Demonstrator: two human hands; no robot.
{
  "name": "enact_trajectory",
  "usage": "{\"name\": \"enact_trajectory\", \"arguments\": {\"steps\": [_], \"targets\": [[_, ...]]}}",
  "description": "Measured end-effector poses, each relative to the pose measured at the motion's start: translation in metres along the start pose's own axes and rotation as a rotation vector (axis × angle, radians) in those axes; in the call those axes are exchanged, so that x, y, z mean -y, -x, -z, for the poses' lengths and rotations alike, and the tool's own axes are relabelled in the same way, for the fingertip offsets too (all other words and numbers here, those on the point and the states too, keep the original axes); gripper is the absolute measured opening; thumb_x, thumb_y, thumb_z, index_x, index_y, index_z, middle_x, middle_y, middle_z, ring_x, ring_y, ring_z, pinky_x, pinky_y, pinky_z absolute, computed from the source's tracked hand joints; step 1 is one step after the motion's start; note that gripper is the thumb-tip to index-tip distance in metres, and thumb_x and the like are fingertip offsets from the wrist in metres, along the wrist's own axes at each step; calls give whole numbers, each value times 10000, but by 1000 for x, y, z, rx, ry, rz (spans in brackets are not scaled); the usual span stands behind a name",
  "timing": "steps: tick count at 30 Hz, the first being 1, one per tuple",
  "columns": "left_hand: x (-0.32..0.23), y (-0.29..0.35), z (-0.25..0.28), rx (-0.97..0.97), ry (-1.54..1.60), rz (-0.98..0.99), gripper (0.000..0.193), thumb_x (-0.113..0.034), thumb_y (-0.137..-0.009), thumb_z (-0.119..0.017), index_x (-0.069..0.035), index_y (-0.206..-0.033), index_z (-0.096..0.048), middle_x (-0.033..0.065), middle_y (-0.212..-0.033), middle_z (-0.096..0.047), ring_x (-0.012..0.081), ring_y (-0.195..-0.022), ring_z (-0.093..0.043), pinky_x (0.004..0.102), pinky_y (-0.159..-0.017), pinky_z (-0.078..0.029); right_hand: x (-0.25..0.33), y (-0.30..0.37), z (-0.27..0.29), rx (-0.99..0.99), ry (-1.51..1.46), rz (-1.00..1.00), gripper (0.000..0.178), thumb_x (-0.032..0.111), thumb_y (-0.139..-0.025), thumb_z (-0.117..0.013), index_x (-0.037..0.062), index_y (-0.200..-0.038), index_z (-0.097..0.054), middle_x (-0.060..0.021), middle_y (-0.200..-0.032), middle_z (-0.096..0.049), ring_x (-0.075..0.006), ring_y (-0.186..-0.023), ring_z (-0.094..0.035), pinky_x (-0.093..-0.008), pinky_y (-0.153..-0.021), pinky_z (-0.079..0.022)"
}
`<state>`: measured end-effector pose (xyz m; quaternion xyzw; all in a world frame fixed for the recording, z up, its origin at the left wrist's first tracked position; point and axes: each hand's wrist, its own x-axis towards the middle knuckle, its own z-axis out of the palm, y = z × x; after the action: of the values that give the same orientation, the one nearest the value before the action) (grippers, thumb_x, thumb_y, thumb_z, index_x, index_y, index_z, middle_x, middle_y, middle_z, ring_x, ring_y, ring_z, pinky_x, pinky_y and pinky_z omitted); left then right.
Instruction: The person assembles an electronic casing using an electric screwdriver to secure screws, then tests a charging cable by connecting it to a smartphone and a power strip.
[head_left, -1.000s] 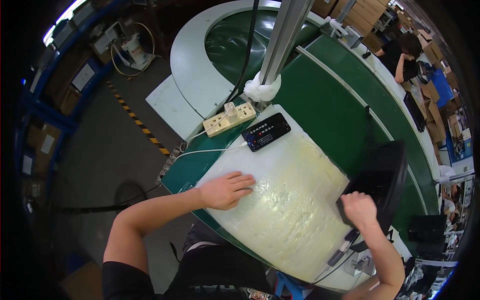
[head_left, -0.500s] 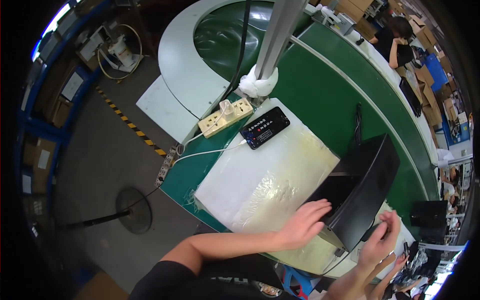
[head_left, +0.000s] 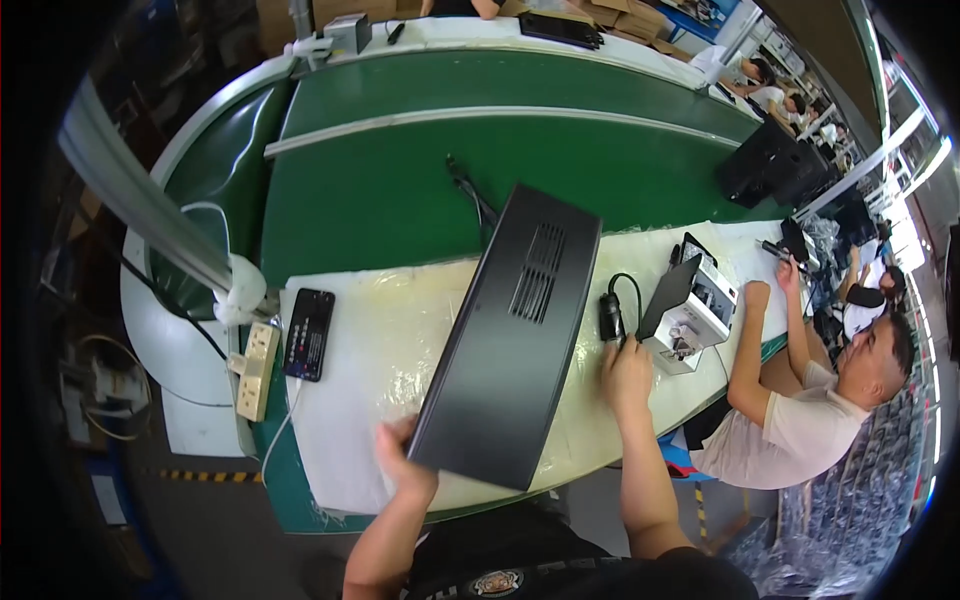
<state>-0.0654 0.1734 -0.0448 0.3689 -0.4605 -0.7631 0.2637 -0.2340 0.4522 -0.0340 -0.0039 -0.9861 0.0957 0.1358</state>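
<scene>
A large black casing (head_left: 515,345) with a slotted vent stands slanted on the film-covered white work surface in front of me. My left hand (head_left: 405,465) grips its near left corner, with some fingers hidden by the casing. To the right of it, my right hand (head_left: 628,378) is closed around the lower end of a black cylindrical tool (head_left: 611,318) with a looped cable; its exact kind is unclear. Just beyond that hand stands an open device (head_left: 690,312) with a black panel, a white frame and inner parts showing.
A phone (head_left: 308,335) on a charging cable lies at the left, beside a cream power strip (head_left: 258,372) and a metal post (head_left: 150,195). Behind runs a green conveyor (head_left: 380,150) with a black cord (head_left: 470,195). A co-worker (head_left: 800,410) sits close on the right.
My view has swung to the right. The casing now shows its vented face instead of its open side. My right hand has gone from free to holding the black tool.
</scene>
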Motion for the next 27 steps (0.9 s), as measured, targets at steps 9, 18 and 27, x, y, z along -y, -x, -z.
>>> {"name": "enact_trajectory", "arguments": {"steps": [9,18,27], "targets": [[-71,-19,76,561,-189,-83,732,-596,-991,-294,29,-768,-602,136,-735,-644,195,-667,-567,319,-680,-450,-16,14,59,47,-473,-65,407,146,-790,-706,-16,-1131,-553,-137,-887,-585,-261,-719,-579,-380,-663,-488],[-148,-65,-107,854,-814,-318,472,-129,-970,-568,48,-1388,-439,202,-1348,-548,259,-1282,-507,347,-1043,-411,-69,-26,143,-717,-1186,-2,646,148,-935,-587,-63,-1444,-251,-177,-1154,-619,-138,-726,-587,-288,-678,-512],[-122,-81,-226,986,-1008,-436,784,-334,-885,-701,123,-1416,-349,282,-1329,-546,317,-1271,-526,352,-1071,-387,-71,-64,111,-854,-1140,12,485,9,-910,-595,6,-1284,-287,-113,-959,-596,-133,-693,-601,-267,-660,-516]]}}
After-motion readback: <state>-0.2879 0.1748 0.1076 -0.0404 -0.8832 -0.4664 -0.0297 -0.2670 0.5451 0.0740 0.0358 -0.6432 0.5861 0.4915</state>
